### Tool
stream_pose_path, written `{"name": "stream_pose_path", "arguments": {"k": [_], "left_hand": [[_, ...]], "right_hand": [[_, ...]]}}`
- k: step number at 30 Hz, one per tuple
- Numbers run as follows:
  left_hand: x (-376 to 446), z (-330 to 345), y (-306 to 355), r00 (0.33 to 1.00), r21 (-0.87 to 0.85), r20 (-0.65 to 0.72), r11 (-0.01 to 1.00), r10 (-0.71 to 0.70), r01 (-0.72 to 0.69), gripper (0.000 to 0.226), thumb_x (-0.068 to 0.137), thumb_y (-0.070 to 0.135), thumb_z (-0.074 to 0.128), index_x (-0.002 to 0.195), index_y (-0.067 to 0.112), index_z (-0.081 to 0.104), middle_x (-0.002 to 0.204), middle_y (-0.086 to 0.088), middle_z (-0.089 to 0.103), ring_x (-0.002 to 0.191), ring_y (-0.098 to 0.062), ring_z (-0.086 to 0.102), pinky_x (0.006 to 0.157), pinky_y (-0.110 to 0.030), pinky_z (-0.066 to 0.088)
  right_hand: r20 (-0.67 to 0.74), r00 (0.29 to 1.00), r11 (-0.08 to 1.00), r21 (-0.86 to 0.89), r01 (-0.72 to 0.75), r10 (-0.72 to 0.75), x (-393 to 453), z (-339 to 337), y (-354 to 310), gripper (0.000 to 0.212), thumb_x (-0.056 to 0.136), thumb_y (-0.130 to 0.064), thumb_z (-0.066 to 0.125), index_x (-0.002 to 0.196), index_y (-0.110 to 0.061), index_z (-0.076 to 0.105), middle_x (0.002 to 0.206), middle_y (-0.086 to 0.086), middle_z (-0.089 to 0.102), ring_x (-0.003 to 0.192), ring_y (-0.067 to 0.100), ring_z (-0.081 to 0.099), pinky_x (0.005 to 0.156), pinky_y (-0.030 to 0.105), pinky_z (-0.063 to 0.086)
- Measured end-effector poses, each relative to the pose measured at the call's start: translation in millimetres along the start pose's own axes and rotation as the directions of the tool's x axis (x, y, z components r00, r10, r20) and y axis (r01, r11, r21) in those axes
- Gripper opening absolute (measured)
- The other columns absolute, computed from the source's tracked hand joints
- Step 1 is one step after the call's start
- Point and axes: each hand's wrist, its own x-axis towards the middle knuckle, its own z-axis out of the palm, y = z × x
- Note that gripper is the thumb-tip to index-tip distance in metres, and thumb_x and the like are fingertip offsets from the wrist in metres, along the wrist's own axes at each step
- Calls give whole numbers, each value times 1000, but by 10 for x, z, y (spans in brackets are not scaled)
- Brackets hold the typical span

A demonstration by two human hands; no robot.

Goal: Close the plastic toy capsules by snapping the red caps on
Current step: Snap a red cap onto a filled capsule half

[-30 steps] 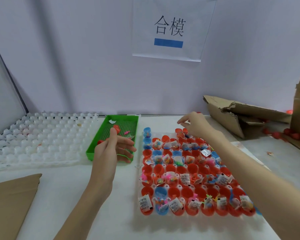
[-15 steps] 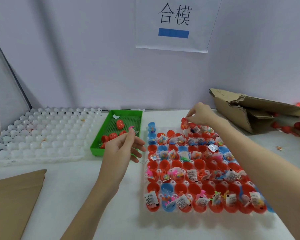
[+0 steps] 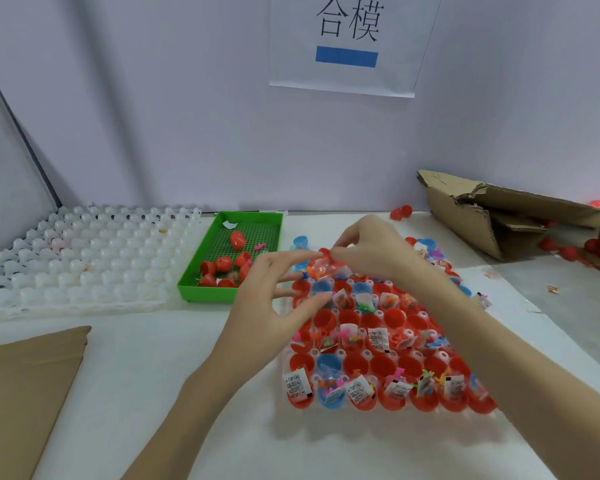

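Observation:
A clear holder tray (image 3: 280, 382) on the white table carries several open red and blue capsule halves (image 3: 383, 367) stuffed with small toys and paper slips. Above its far left corner my right hand (image 3: 373, 249) pinches one capsule (image 3: 320, 268), reddish with a red cap on top. My left hand (image 3: 274, 299) reaches in from the left with straight, spread fingers, and its index fingertip touches that capsule. Whether the cap is fully seated is hidden by the fingers.
A green tray (image 3: 222, 294) left of the holder contains loose red caps (image 3: 222, 263). Further left lies a white moulded tray (image 3: 84, 258). Torn cardboard (image 3: 482, 216) and scattered red caps (image 3: 568, 251) sit at the right; a brown sheet (image 3: 21, 393) lies at the front left.
My right hand lifted a capsule from the far rows and carried it left. My left hand moved right and up from the green tray side, and its fingers opened onto the capsule.

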Motion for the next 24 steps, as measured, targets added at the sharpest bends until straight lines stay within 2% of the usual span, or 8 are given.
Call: {"name": "stream_pose_path", "arguments": {"k": [2, 6, 7, 9, 11, 15, 21, 24], "left_hand": [[-11, 28, 2, 998, 26, -46, 999, 30, -29, 31, 89, 23, 82, 118, 27, 71, 123, 10, 66, 111, -3, 68, 92, -17, 55], [19, -21, 0, 985, -79, -173, 997, -18, 4, 10, 90, 17, 81, 96, 19, 74, 97, 8, 77, 84, -7, 76, 77, -17, 58], [32, -50, -5, 980, -106, -196, 994, -39, 18, 8, 90, 17, 80, 94, 17, 74, 93, 7, 78, 80, -9, 77, 74, -17, 57], [47, -100, -9, 971, -126, -229, 991, -63, 35, 7, 90, 18, 80, 92, 15, 74, 87, 4, 78, 75, -11, 77, 70, -16, 57], [51, -129, -3, 967, -138, -240, 989, -81, 49, 8, 89, 18, 80, 92, 12, 75, 84, 4, 78, 73, -12, 77, 70, -17, 58], [42, -133, 7, 967, -135, -240, 989, -85, 53, 14, 87, 21, 82, 84, 11, 73, 80, 7, 78, 71, -11, 77, 69, -18, 59], [38, -103, -7, 965, -45, -260, 999, -8, -4, 18, 85, 20, 85, 78, 15, 70, 88, 5, 75, 75, -16, 76, 71, -25, 61], [37, -121, -2, 962, 38, -254, 995, 99, -93, 17, 83, 21, 87, 82, 15, 71, 93, 3, 72, 85, -13, 74, 74, -18, 58]], "right_hand": [[29, 1000, 999, 39, 2, -3, -136, 95, -96, 16, 87, -22, 67, 81, -17, 81, 77, 4, 77, 73, 20, 70, 54, 21, 50], [78, 996, 992, 119, 29, -39, -192, 97, -91, 24, 94, -28, 63, 83, -16, 81, 70, 5, 72, 59, 16, 59, 60, 33, 52], [54, 998, 989, 142, 36, -44, -159, 44, -41, 25, 97, -30, 62, 85, -19, 81, 71, 3, 72, 57, 17, 59, 62, 34, 54], [-53, 997, 989, 137, 59, -52, -53, -89, 114, 19, 99, -24, 63, 94, -19, 81, 91, 1, 78, 70, 15, 69, 76, 36, 60], [-126, 989, 997, 10, 73, -72, 41, -183, 296, 16, 98, -13, 65, 100, -12, 81, 101, 3, 79, 78, 13, 69, 85, 34, 58], [-17, 997, 971, -229, 69, -75, 102, -129, 570, 14, 94, -9, 70, 102, -7, 81, 102, 8, 78, 85, 18, 68, 88, 34, 57], [-24, 999, 960, -277, 31, -39, 152, -42, 614, 21, 95, -16, 70, 111, -6, 77, 105, 9, 77, 90, 22, 70, 90, 39, 59], [-4, 1000, 957, -290, 17, -20, 192, -39, 581, 15, 93, -14, 72, 103, -5, 79, 98, 11, 77, 83, 23, 70, 85, 39, 61]]}}
